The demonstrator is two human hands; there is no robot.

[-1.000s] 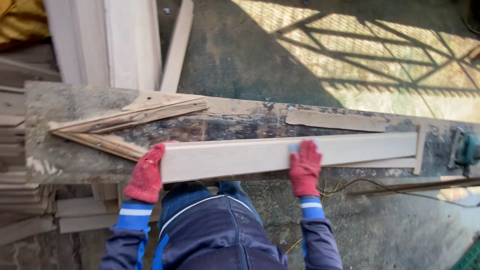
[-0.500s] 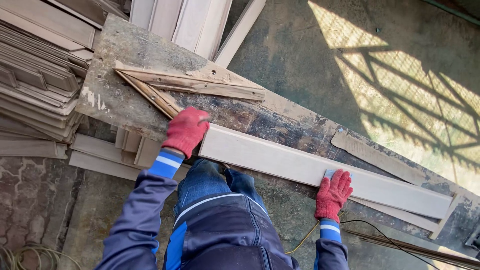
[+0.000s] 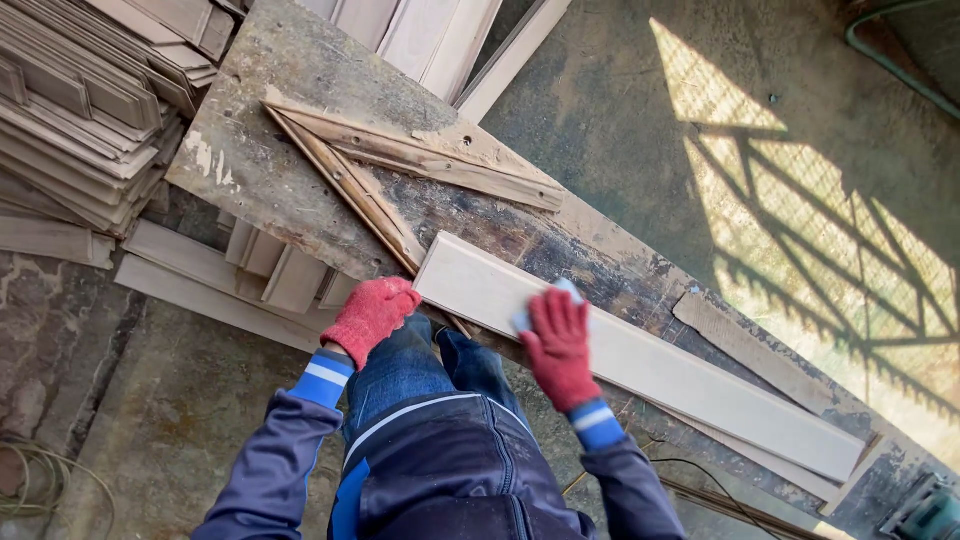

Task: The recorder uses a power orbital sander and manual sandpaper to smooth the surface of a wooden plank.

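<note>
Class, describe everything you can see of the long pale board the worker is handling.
The long pale board is a flat, straight strip of light, smooth-looking wood with a shallow step along its upper edge. It lies diagonally on the stained, worn workbench. The left hand, in a red glove, sits at its near end; the right hand presses a small pale pad on its face.

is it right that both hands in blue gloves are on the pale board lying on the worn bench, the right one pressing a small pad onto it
Not quite: the gloves are red, not blue; only the cuffs are blue. The head view shows the left hand at the end of the pale board on the worn bench, and the right hand pressing a small pad onto it.
</note>
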